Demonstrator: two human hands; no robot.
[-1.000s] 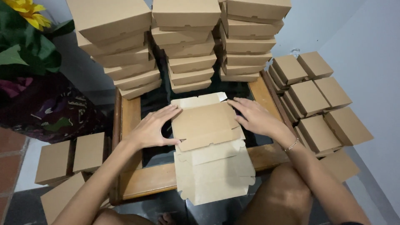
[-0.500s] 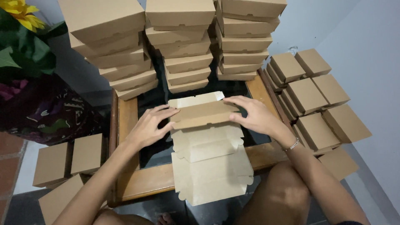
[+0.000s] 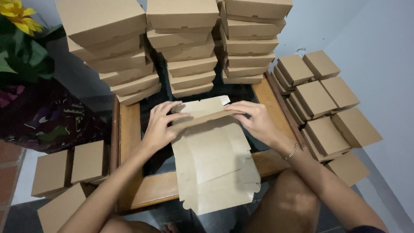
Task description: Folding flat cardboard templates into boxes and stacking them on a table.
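I see both forearms reaching forward from the bottom edge over a low wooden table (image 3: 129,142) with a dark glass top, elbows bent, wrists nearly level. Three tall stacks of folded cardboard boxes (image 3: 189,47) stand at the table's far edge; I count roughly six or seven boxes in each, though the tops run out of view. To the right, on the floor against the wall, lie about eight more boxes (image 3: 327,108) in two rows, some stacked. To the left sit three boxes (image 3: 69,166). Between my hands lies one flat box blank (image 3: 213,159), its near end hanging over the table's front rail. My left hand (image 3: 158,127) is half open, fingers spread along the raised far flap, thumb beneath it. My right hand (image 3: 258,121) pinches the same flap from the other side, fingers on top, thumb hidden; a thin bracelet (image 3: 292,152) circles that wrist. A yellow flower (image 3: 17,15) shows top left.
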